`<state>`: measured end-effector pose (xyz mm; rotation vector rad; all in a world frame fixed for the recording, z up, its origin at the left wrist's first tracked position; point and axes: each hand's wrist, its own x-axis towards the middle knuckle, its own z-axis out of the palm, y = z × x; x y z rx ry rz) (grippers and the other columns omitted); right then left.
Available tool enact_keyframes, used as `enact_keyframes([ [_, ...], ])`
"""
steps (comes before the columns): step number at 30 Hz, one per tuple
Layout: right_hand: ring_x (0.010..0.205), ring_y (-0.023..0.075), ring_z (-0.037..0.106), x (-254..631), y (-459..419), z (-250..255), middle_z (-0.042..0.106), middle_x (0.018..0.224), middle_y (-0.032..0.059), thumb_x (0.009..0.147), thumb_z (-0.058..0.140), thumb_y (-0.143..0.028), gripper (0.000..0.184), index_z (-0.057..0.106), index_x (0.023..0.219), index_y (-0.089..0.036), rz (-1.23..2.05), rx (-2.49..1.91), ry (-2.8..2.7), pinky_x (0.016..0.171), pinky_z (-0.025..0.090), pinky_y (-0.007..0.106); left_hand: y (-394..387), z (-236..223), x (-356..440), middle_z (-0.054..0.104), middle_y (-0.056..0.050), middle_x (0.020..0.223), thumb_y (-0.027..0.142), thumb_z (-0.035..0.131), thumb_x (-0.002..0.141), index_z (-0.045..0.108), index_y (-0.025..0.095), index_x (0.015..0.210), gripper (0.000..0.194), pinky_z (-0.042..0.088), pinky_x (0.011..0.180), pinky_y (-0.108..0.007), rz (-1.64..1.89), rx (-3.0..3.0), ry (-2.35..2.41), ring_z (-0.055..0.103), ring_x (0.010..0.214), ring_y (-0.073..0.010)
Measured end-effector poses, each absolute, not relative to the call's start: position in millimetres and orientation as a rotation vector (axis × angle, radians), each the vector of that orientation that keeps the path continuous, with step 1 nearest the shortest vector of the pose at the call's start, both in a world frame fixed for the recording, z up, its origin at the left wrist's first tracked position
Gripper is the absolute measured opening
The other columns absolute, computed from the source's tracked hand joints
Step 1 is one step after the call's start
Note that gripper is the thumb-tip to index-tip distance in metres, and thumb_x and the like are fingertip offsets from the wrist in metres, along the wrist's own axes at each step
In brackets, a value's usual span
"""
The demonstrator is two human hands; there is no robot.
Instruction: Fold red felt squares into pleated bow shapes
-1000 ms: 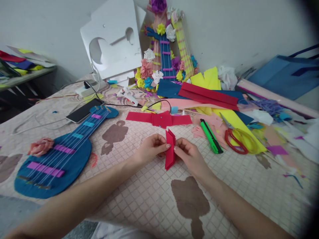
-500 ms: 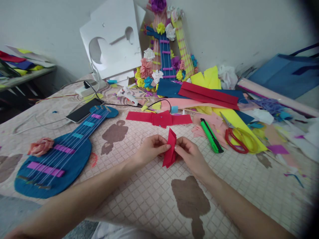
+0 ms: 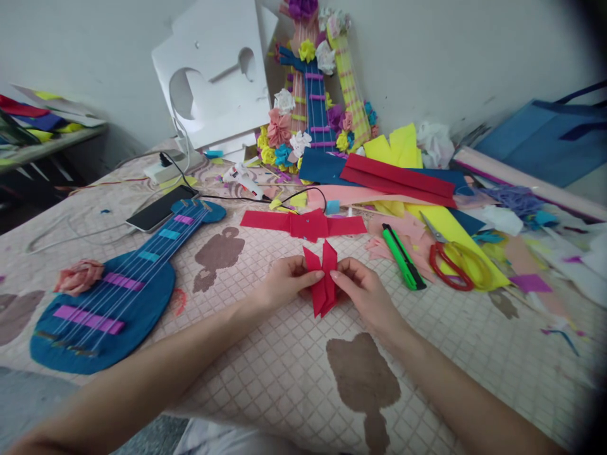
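A folded piece of red crepe paper [image 3: 325, 287] is held upright between both hands, its two slanted-end flaps spread a little apart in a V. My left hand [image 3: 293, 278] pinches its left flap, thumb in front and the other fingers behind. On the other flap, my right hand [image 3: 355, 281] has a like pinch from the right side. Just beyond the hands, red strips [image 3: 308, 225] lie crossed flat on the tablecloth. To the left lies a blue paper guitar [image 3: 142, 278] with white strings, purple and light-blue bars and a pink paper rose [image 3: 79, 278].
A green utility knife [image 3: 403, 258] and red-and-yellow scissors [image 3: 450, 265] lie at right among paper scraps. Behind are a glue gun [image 3: 243, 180], a phone [image 3: 159, 208], a power strip [image 3: 173, 165], folded red paper [image 3: 398, 180], a white foam board [image 3: 218, 82] and flower-covered paper guitars [image 3: 318, 107].
The red crepe paper was closed into a narrow, tilted stack; now its flaps are parted and a second one shows on the left. Both hands stay at nearly the same spot.
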<state>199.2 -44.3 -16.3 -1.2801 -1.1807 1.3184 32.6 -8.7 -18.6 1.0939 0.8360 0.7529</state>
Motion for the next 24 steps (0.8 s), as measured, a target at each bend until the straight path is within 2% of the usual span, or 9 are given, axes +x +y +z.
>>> enact_keyframes([
  [4,0.056,0.0106,0.046,200.7,-43.1,-17.0,0.052,0.064,-0.0045,0.077,0.064,-0.04,0.023,0.051,0.074,-0.021,1.34,-1.27,-1.121,0.054,0.039,0.025,-7.1,-14.2,30.1,0.064,-0.003,0.078,0.038,0.077,0.065,0.062,0.011,0.087,0.038,0.049,0.061,-0.024,0.76,0.983,0.83,0.059,0.064,-0.0101],
  [8,0.057,0.0103,0.046,203.9,-42.0,-13.1,0.052,0.065,-0.0041,0.075,0.066,-0.039,0.024,0.052,0.073,-0.02,1.35,-1.274,-1.09,0.053,0.038,0.024,-5.6,-13.9,28.2,0.061,0.0,0.07,0.037,0.077,0.067,0.062,0.011,0.081,0.033,0.048,0.059,-0.022,0.751,0.98,0.856,0.056,0.059,-0.008],
  [13,0.056,0.0108,0.047,209.2,-40.1,-8.2,0.053,0.065,-0.0036,0.076,0.065,-0.04,0.024,0.051,0.074,-0.021,1.352,-1.303,-1.113,0.053,0.04,0.025,-6.4,-12.4,26.4,0.063,-0.002,0.07,0.035,0.075,0.07,0.063,0.012,0.077,0.027,0.047,0.063,-0.024,0.734,0.993,0.803,0.058,0.063,-0.0098],
  [21,0.05,0.0089,0.04,205.8,-41.3,-11.5,0.047,0.06,-0.0054,0.079,0.059,-0.036,0.018,0.05,0.073,-0.021,1.344,-1.331,-1.367,0.045,0.031,0.023,-11.6,-12.7,30.1,0.066,-0.004,0.074,0.033,0.079,0.066,0.067,0.011,0.075,0.026,0.046,0.072,-0.027,0.691,0.956,0.701,0.06,0.069,-0.0121],
  [24,0.05,0.0093,0.041,204.8,-42.3,-10.1,0.049,0.063,-0.005,0.081,0.058,-0.037,0.017,0.05,0.079,-0.022,1.334,-1.334,-1.362,0.045,0.033,0.024,-12.6,-13.6,32.3,0.066,-0.004,0.072,0.033,0.08,0.064,0.067,0.01,0.073,0.028,0.046,0.069,-0.027,0.711,0.89,0.742,0.06,0.066,-0.0118],
])
